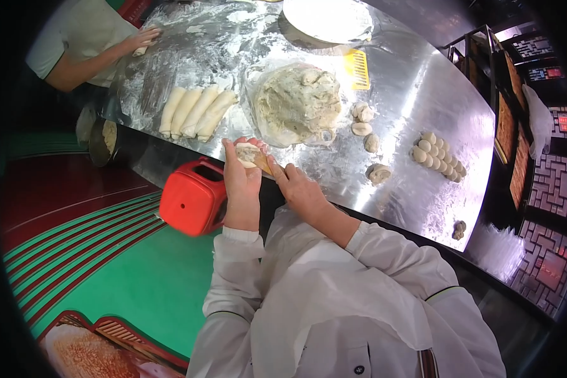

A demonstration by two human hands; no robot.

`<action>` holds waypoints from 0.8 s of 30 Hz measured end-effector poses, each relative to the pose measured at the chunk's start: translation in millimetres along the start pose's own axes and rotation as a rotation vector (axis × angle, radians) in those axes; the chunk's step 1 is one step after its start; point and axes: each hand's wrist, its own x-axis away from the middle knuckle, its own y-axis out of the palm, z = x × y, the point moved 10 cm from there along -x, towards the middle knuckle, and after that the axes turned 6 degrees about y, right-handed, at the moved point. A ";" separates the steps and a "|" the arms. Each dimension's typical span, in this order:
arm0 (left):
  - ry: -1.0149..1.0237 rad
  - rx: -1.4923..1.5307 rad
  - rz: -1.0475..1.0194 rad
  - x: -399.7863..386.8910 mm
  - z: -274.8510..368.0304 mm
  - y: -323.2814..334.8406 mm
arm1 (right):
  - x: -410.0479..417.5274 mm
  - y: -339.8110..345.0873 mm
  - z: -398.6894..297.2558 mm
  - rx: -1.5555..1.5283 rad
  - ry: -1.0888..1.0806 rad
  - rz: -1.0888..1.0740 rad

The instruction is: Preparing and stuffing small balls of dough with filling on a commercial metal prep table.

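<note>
In my left hand (242, 182) lies a flattened piece of dough (246, 153) with greyish filling on it, held near the table's front edge. My right hand (302, 189) grips a flat wooden spatula (263, 164), its end at the filling. Beyond my hands a large mound of greyish filling or dough (297, 104) sits on clear plastic. Several long dough rolls (198, 112) lie side by side to the left of it. To its right are several small dough lumps (362, 128) and a lone lump (379, 174).
A floured metal table (397, 61) bears a yellow scraper (357, 69), a large white round container (328, 19) and a cluster of dough balls (437, 156). A small dark lump (459, 230) lies near the right corner. A red plastic stool (191, 198) stands below. A co-worker's hand (144, 40) touches dough, upper left.
</note>
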 end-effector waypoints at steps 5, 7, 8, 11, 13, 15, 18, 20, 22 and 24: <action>0.257 -0.277 -0.059 -14.5 28.6 -9.7 | 27.5 -11.7 3.2 0.097 0.041 -0.049; 0.386 -0.178 0.068 -13.7 50.5 -4.7 | 40.5 -22.9 20.5 0.102 0.049 -0.070; 0.336 -0.194 -0.005 -16.4 48.9 4.0 | 46.9 -30.6 37.4 -0.080 0.124 -0.048; 0.028 -0.050 -0.256 -8.3 7.0 28.4 | 49.9 -62.0 48.9 -0.552 0.291 -0.118; -0.075 -0.062 -0.246 21.3 -26.1 61.8 | 52.7 -76.2 59.8 -0.840 0.404 -0.190; -0.232 -0.044 -0.286 46.0 -63.0 84.9 | 52.1 -77.7 59.7 -0.865 0.391 -0.288; -0.217 -0.126 -0.400 56.2 -95.8 103.8 | 61.4 -70.8 95.2 -0.795 0.439 -0.230; -0.145 -0.356 -0.296 56.6 -114.1 92.6 | 81.9 -61.1 131.8 -0.661 0.406 -0.199; -0.123 -0.420 -0.227 51.2 -135.8 71.7 | 103.9 -70.4 147.8 -0.534 0.366 -0.184; -0.143 -0.517 -0.148 43.1 -166.2 39.1 | 137.3 -82.1 178.4 -0.712 0.630 -0.196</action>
